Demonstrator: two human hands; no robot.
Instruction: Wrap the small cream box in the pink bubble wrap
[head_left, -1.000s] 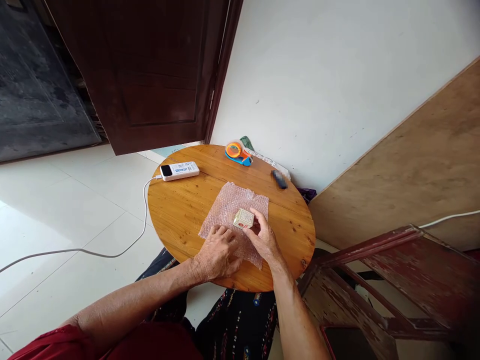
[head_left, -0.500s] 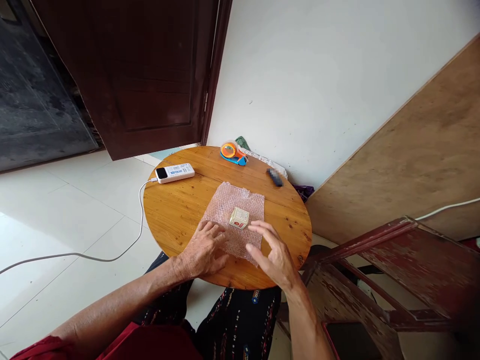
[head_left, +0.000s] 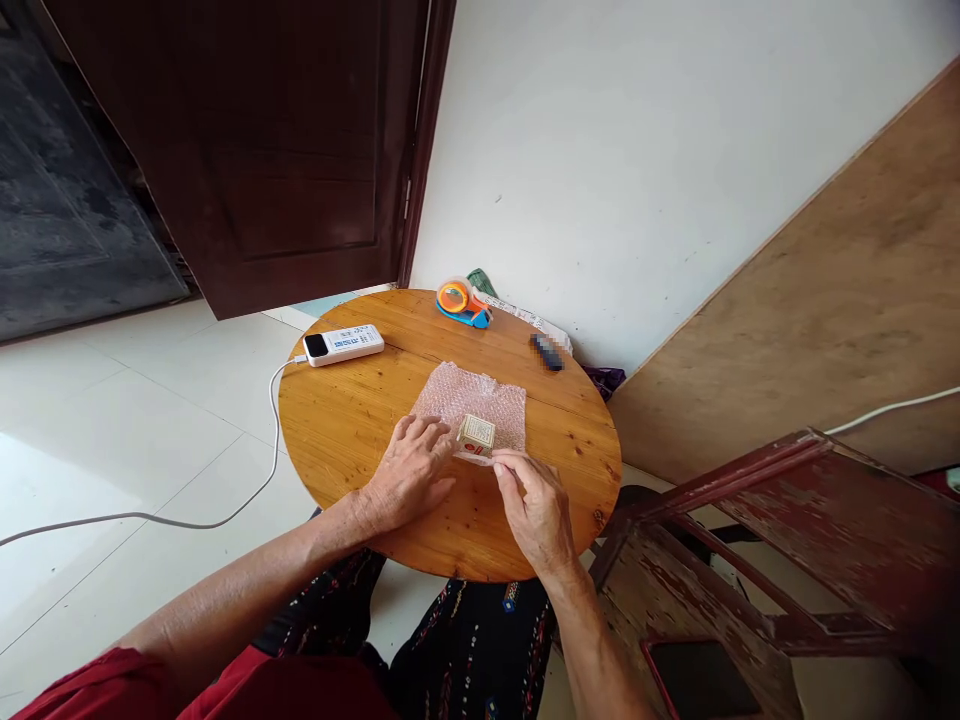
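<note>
So there's one small box [head_left: 476, 436], cream-coloured with a red mark on its near face, sitting on one sheet of bubble wrap [head_left: 469, 385], a touch toward 3 o'clock from the middle of the table (12 = away from the person). Two hands on it: the right hand [head_left: 536, 505], at the box's 5 o'clock, has thumb and forefinger pinched together on the near edge of the wrap. The left hand [head_left: 409, 470], around 8 o'clock, is open, palm down, fingers loosely spread over the wrap's 9 o'clock side, not holding the box.

Table [head_left: 345, 430] is one round wooden top, orangey-brown with knots. Going round the rim: one white device [head_left: 345, 345] at 10 with one cable [head_left: 274, 420] plugged in, one orange-and-blue tape dispenser [head_left: 465, 303] at 12, one dark object [head_left: 547, 352] near 2, pixelated so no clue what it is.

Room: one dark red door [head_left: 262, 150] at 11, white wall [head_left: 600, 130] at 1, one brown board [head_left: 810, 280] against it toward 2-3. One worn reddish wooden chair [head_left: 847, 520] at 4, with one flat dark-screened thing [head_left: 701, 680] on it. Pale tiled floor [head_left: 172, 430] from 8 to 10.
</note>
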